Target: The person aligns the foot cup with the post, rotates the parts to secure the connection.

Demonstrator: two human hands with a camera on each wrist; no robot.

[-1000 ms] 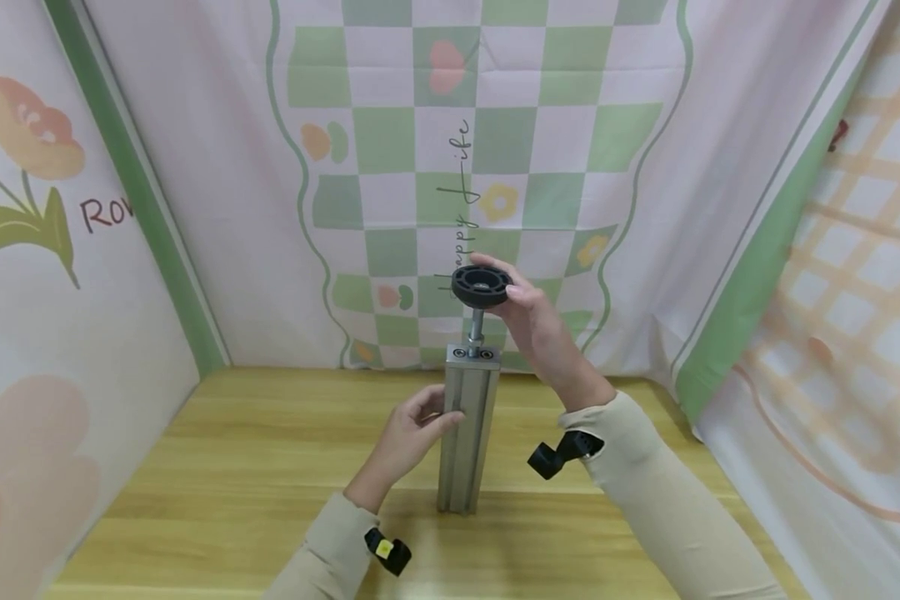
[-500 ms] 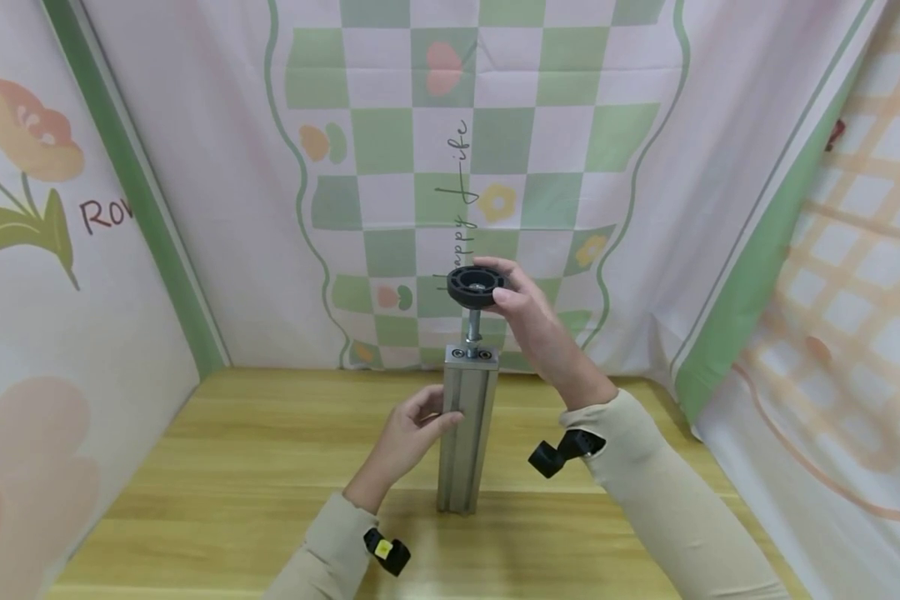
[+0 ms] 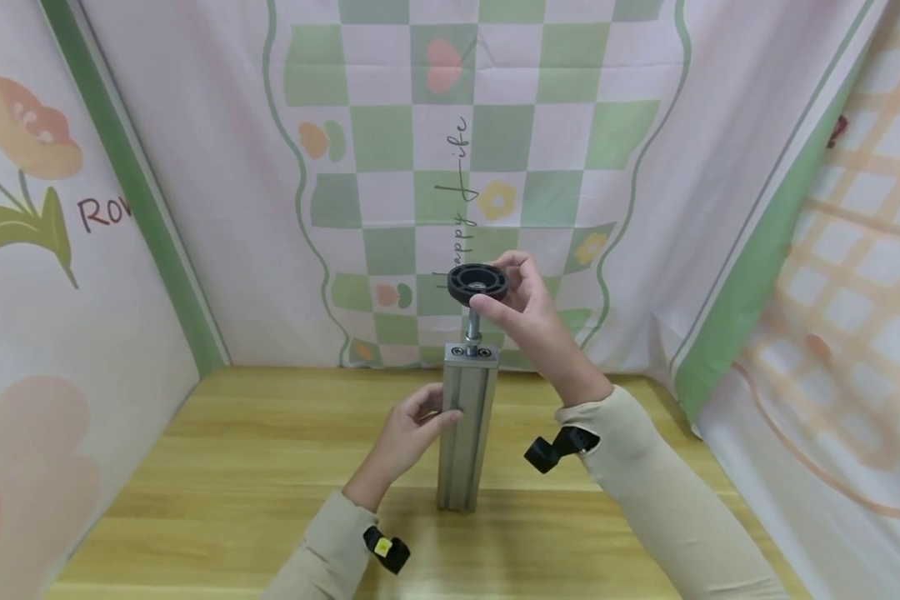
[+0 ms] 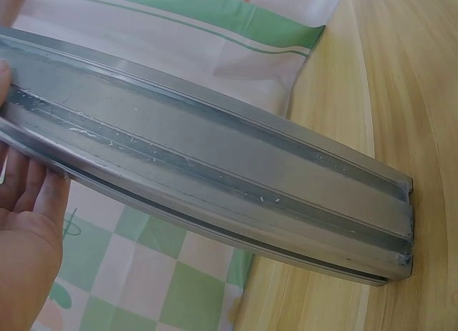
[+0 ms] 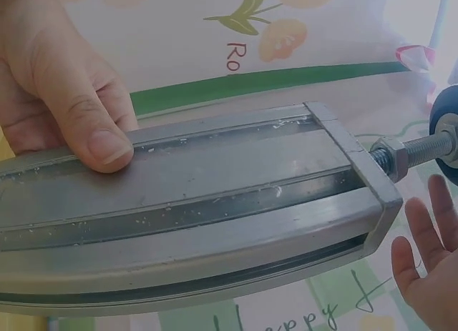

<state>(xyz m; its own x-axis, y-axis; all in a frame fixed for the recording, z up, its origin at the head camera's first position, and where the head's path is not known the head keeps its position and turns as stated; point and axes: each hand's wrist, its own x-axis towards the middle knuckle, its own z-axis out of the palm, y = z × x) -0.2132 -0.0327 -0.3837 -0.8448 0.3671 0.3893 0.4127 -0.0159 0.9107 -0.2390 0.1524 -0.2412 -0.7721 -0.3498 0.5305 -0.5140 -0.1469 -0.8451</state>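
An aluminium extrusion (image 3: 465,450) stands upright on the table in the head view, its lower end on the wood. From its end plate (image 3: 471,361) rises a threaded stud (image 3: 473,325) with a nut (image 5: 390,159), topped by a black round levelling foot (image 3: 461,294). My left hand (image 3: 411,429) grips the extrusion about a third of the way down, thumb on the near face and fingers behind. My right hand (image 3: 536,321) pinches the foot's rim, its thumb at the near edge and its fingers at the far right. The right wrist view catches the nut just above the end plate.
The wooden table (image 3: 270,500) spreads on both sides of the extrusion. Printed curtains (image 3: 480,133) hang close behind it and along the left and right. A small black wrist camera (image 3: 562,450) sits on each sleeve.
My right thumb has moved left along the foot's near rim while the fingers have shifted right at the back. My left hand and the extrusion stay in place.
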